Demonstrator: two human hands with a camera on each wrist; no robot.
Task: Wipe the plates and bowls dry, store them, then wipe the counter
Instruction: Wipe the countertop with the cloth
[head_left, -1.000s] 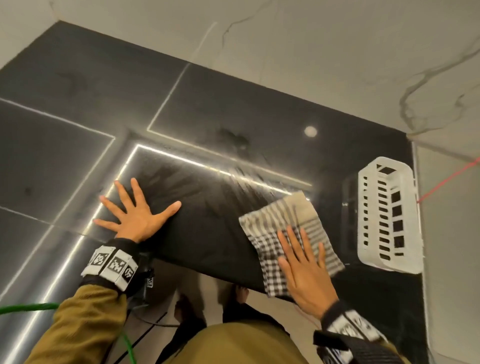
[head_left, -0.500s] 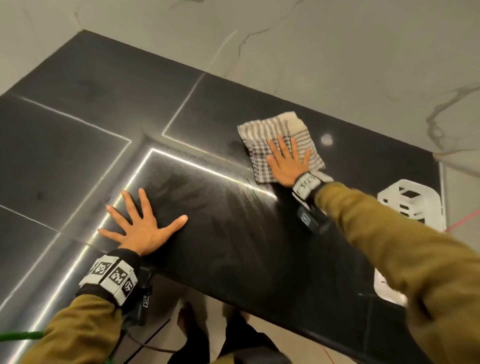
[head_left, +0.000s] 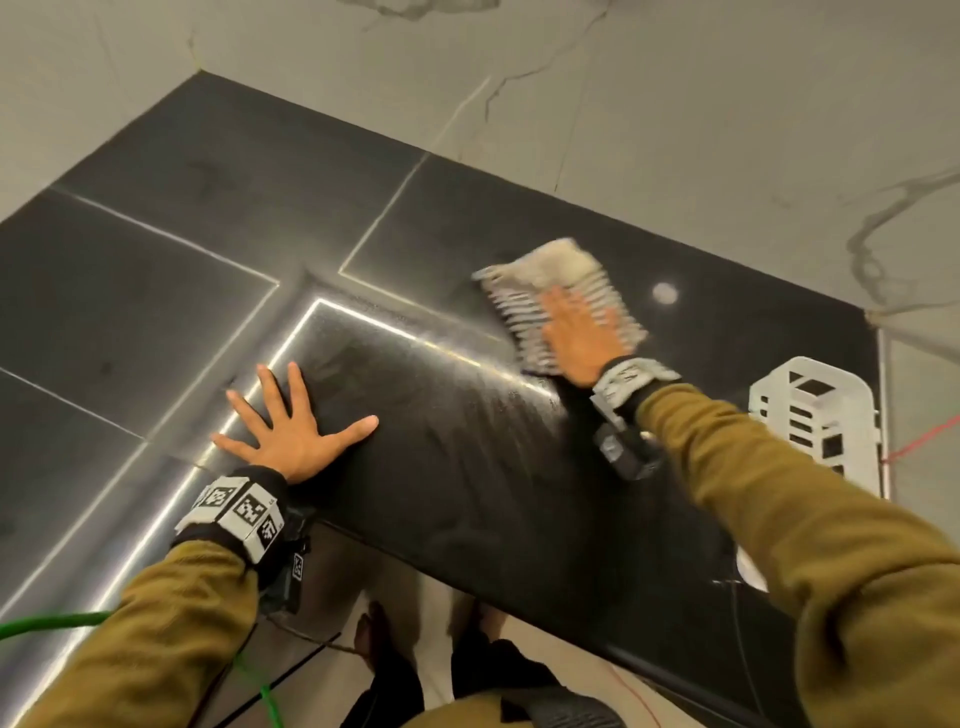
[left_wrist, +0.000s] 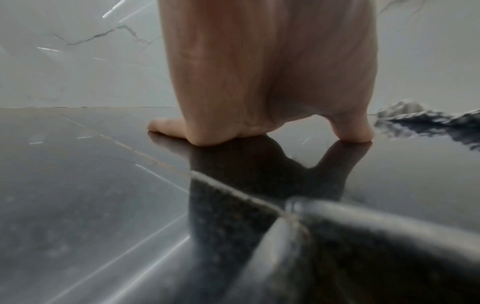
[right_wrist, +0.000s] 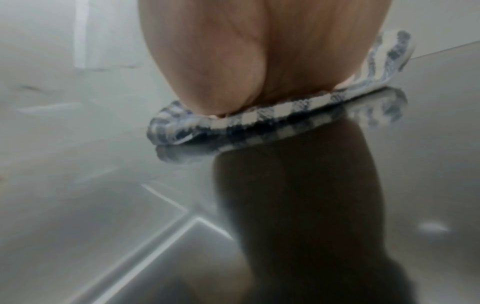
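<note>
My right hand (head_left: 576, 338) lies flat with straight fingers on a checked dishcloth (head_left: 535, 280), pressing it onto the glossy black counter (head_left: 467, 467) near the back wall; both are motion-blurred. In the right wrist view the palm (right_wrist: 246, 67) presses the folded cloth (right_wrist: 259, 121) against the reflective surface. My left hand (head_left: 291, 426) rests flat with fingers spread on the counter near its front left corner, holding nothing. The left wrist view shows that hand (left_wrist: 259, 82) planted on the counter, with the cloth (left_wrist: 426, 121) at the right edge. No plates or bowls are in view.
A white slotted plastic basket (head_left: 810, 410) stands on the counter at the right end, partly hidden by my right sleeve. A marble wall (head_left: 623, 104) backs the counter. Dark floor tiles (head_left: 130, 312) lie to the left, and a green cable (head_left: 47, 623) trails below.
My right hand pushed the cloth from the counter's front edge to the back, then slid it slightly rightward and nearer. The left hand has stayed planted.
</note>
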